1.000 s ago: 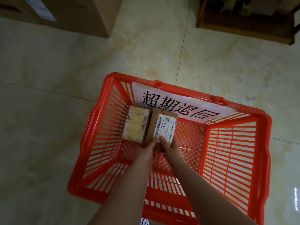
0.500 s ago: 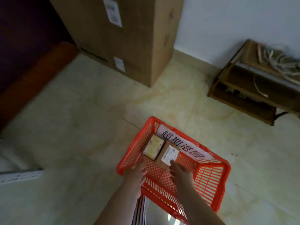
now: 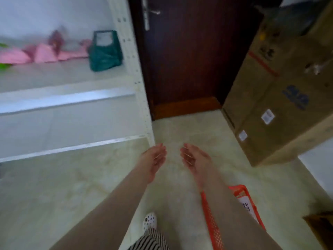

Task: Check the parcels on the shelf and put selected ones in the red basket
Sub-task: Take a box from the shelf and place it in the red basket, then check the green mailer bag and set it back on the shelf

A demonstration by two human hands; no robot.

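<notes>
My left hand (image 3: 154,159) and my right hand (image 3: 195,158) are held out in front of me above the floor, palms facing each other, fingers apart and holding nothing. The red basket (image 3: 212,219) sits on the floor at the lower right, mostly hidden behind my right forearm; its inside is out of sight. To the left stands the white shelf (image 3: 138,82). On its upper board lie a dark green bag parcel (image 3: 104,51) and several pink soft parcels (image 3: 43,54), all blurred. The lower boards look bare.
A dark brown door (image 3: 189,51) stands straight ahead beside the shelf post. A large cardboard box (image 3: 281,98) stands at the right. My foot in a white clog (image 3: 149,221) is on the pale tile floor (image 3: 54,195). A brown wooden object (image 3: 322,228) shows at the lower right edge.
Both hands have let go of the parcel in the basket and lifted away empty. My view has swung up and left from the basket toward the shelf and door.
</notes>
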